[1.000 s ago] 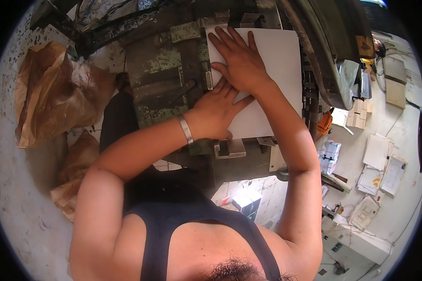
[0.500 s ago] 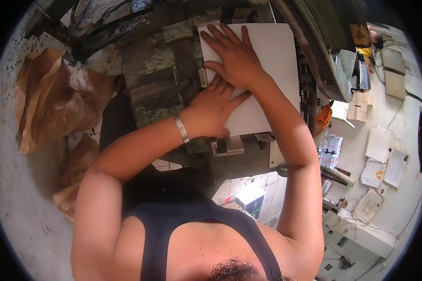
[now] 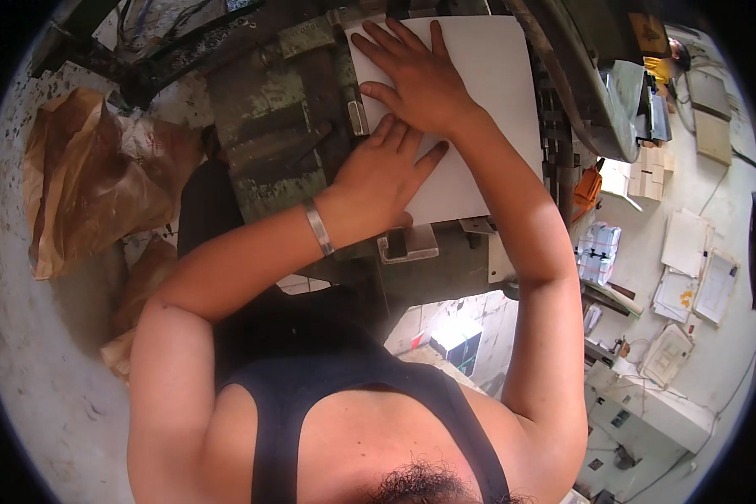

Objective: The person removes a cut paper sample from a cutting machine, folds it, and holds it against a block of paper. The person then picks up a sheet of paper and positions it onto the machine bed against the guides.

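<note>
White paper point(image 3: 497, 84) lies flat on a worn green metal machine point(image 3: 269, 134); whether it is one sheet or a stack I cannot tell. Across the paper's upper left part my right hand point(image 3: 418, 84) rests palm down, fingers spread toward the far left corner. My left hand point(image 3: 374, 175), with a metal band point(image 3: 317, 228) on its wrist, lies lower down over the paper's left edge. Its fingers are stretched out, and their tips come close to the right wrist. A small metal block point(image 3: 357, 118) stands against the left edge of the paper. Neither hand grips anything.
Dark machine parts point(image 3: 554, 76) rise along the paper's right side. A metal bracket point(image 3: 409, 244) juts out at its near edge. Crumpled brown wrapping paper point(image 3: 92, 189) lies at left. Strapped bundles point(image 3: 598, 252) are on the right; another person point(image 3: 668, 63) shows at far right.
The machine, the paper and both hands appear slightly higher in the picture. Both hands keep about the same places on the paper.
</note>
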The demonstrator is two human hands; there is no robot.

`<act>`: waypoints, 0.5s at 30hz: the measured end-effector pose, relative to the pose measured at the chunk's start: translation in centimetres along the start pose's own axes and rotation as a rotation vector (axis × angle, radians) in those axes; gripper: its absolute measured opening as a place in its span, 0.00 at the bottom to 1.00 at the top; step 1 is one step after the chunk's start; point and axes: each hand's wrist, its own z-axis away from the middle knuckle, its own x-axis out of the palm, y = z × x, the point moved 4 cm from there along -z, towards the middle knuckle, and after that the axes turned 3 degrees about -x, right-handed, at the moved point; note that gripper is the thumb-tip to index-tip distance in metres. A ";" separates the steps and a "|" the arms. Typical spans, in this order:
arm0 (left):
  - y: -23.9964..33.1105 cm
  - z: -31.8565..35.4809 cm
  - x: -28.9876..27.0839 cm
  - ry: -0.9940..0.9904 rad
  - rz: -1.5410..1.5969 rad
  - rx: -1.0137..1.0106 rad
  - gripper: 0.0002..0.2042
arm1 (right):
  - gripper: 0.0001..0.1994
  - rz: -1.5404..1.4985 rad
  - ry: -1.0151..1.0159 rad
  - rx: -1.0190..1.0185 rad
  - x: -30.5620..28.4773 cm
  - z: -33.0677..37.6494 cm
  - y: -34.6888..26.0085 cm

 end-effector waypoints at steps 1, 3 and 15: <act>0.0 0.0 -0.1 0.031 0.004 0.005 0.54 | 0.35 0.000 0.000 0.002 0.1 0.0 0.1; 0.3 0.1 -0.7 -0.004 0.038 0.032 0.50 | 0.35 -0.008 -0.022 0.003 0.3 0.2 0.3; -0.3 0.2 0.6 -0.060 0.317 0.038 0.34 | 0.39 0.004 0.000 0.005 0.7 0.6 -0.2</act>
